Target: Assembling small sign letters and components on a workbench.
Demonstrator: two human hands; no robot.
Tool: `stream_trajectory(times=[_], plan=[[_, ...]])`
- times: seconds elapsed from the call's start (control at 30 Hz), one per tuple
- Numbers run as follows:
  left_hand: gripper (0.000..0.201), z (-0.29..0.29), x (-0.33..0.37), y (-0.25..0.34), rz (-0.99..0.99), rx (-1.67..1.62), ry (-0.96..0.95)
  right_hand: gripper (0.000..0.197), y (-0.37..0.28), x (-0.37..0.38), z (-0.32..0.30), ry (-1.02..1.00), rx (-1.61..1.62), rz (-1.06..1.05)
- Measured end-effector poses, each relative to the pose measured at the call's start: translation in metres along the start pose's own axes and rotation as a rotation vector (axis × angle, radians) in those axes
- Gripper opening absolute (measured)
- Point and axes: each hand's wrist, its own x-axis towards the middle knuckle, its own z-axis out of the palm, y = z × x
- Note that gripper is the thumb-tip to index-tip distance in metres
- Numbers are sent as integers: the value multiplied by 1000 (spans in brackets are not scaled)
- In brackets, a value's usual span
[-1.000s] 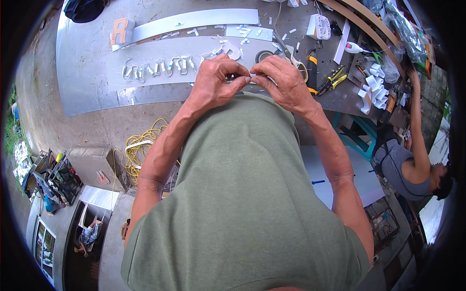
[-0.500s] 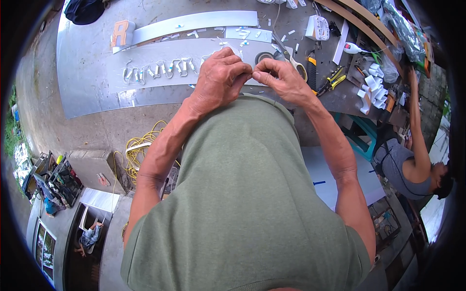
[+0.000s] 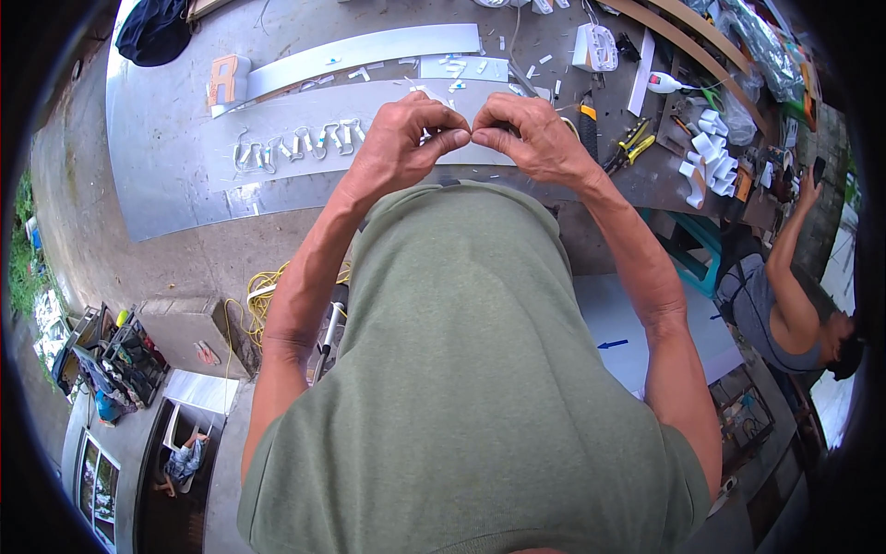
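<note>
My left hand (image 3: 413, 140) and my right hand (image 3: 528, 138) meet fingertip to fingertip above the near edge of a pale flat sheet (image 3: 305, 169). Each is closed in a pinch of thumb and forefinger; whatever lies between the tips is too small to make out. Left of my left hand, a zigzag string of small white LED modules (image 3: 302, 142) joined by thin wire lies on the sheet, its right end hidden by that hand. Beyond my right hand, scissors (image 3: 523, 79) are partly covered. A black-and-orange utility knife (image 3: 588, 125) lies just right of it.
Yellow-handled pliers (image 3: 631, 150) and white curved pieces (image 3: 709, 159) lie to the right. A long white strip (image 3: 369, 51) and a letter-shaped block (image 3: 229, 81) sit farther back. A co-worker (image 3: 775, 295) is at far right, holding a dark phone (image 3: 819, 170). Yellow cord (image 3: 261, 288) lies coiled on the ground.
My hands have shifted slightly left, and my left hand has turned so its thumb shows. Both still pinch together. The co-worker's raised hand has moved, and a phone now shows in it.
</note>
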Motion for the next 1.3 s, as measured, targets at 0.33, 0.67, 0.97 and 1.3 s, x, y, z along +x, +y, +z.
stream_trajectory(times=[0.33,0.67,0.97,1.3], plan=[[37,-15,14,-37,-379,-437,-194,22,20,30,-5,-50,22,-25],[41,-2,-1,-71,-372,-554,-211,24,79,59,7,-149,-5,22],[33,16,-2,-79,-381,-309,-114,17,79,51,16,339,-262,-390],[31,10,-9,-78,-415,-676,32,33,45,-24,37,91,611,493]])
